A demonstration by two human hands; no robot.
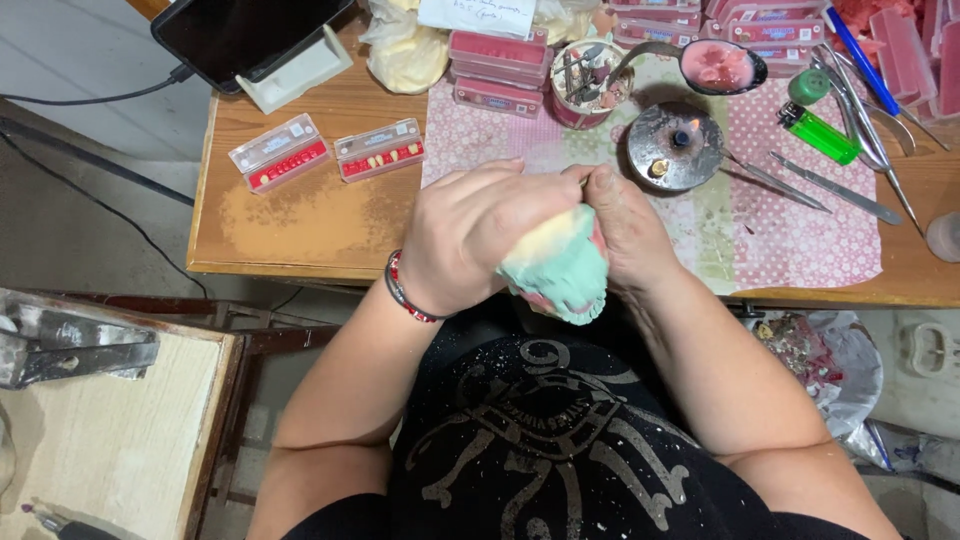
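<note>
My left hand point(470, 235) and my right hand point(625, 225) are both closed around a pale green plaster dental cast point(560, 270) with pink and yellow showing at its top. I hold it over my lap, just in front of the wooden table's near edge point(300, 265). My left wrist wears a red and black bead bracelet point(403, 290). The fingertips of both hands meet above the cast and hide its upper part.
On the table: a small lit burner point(675, 145), a green lighter point(818, 132), metal hand tools point(835, 190), a cup of tools point(585, 80), a spoon with pink wax point(720, 65), two trays of artificial teeth point(280, 152), pink boxes point(498, 68), a phone on a stand point(240, 35). A drawer point(110, 420) stands open at the left.
</note>
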